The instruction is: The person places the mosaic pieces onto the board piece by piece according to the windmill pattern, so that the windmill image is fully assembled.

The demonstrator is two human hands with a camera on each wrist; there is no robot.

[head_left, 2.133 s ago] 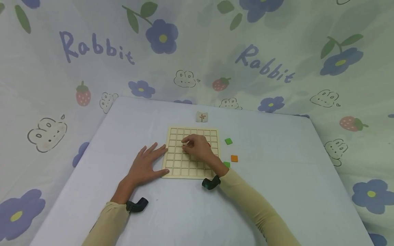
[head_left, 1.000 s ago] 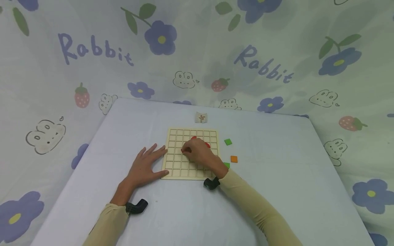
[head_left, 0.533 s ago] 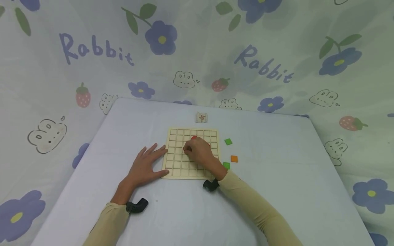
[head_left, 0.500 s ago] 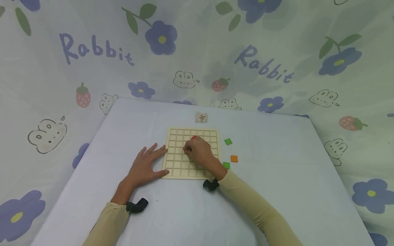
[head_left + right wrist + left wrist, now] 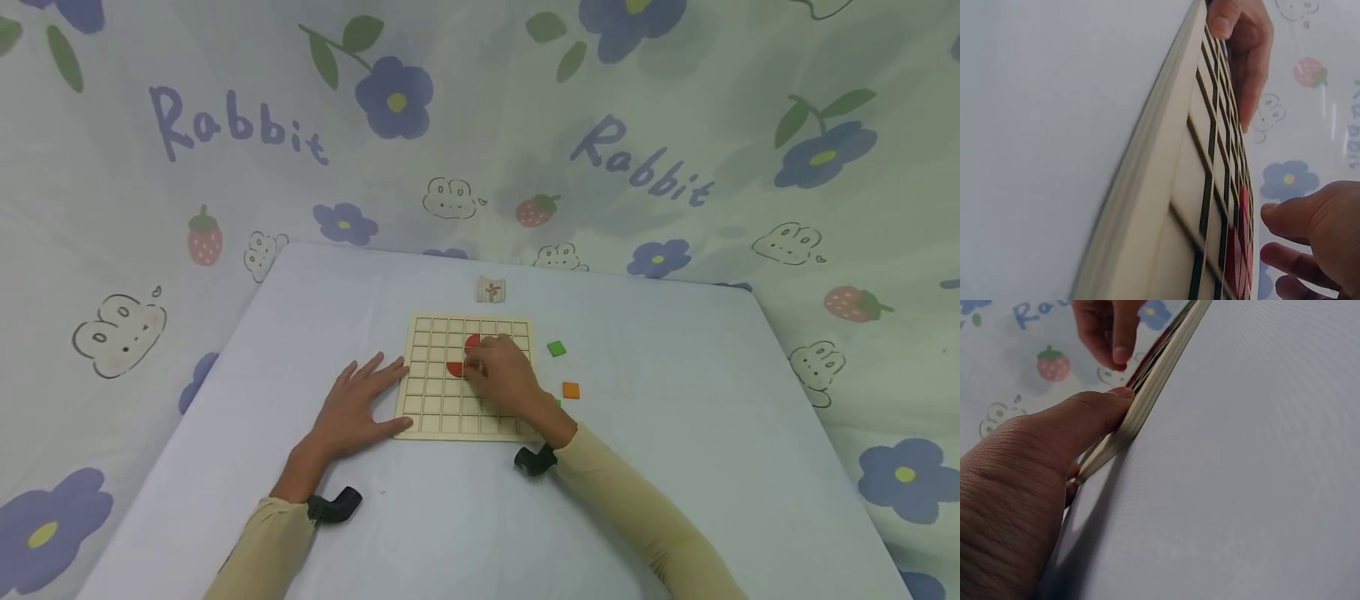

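Note:
A square wooden grid board (image 5: 435,408) lies on the white table. Along its left edge my left hand (image 5: 358,408) rests with fingers spread; the thumb (image 5: 1100,412) touches the near left corner. Over the board's middle hovers my right hand (image 5: 504,379); its thumb (image 5: 1294,215) and fingers are apart, with nothing seen between them. Just left of its fingertips, a red piece (image 5: 455,369) with a curved edge sits in a square. Another red piece (image 5: 472,342) lies one row farther back. The hand covers part of the board's right side.
Right of the board lie a green tile (image 5: 556,348) and an orange tile (image 5: 571,390). A second green tile (image 5: 557,402) is mostly hidden by the right wrist. Behind the board is a small patterned card (image 5: 491,289). A printed curtain (image 5: 480,142) surrounds the table.
My right hand has let go of a red piece, which now lies in a square, and has shifted slightly right with its fingers loosened. The left hand has stayed at the board's edge.

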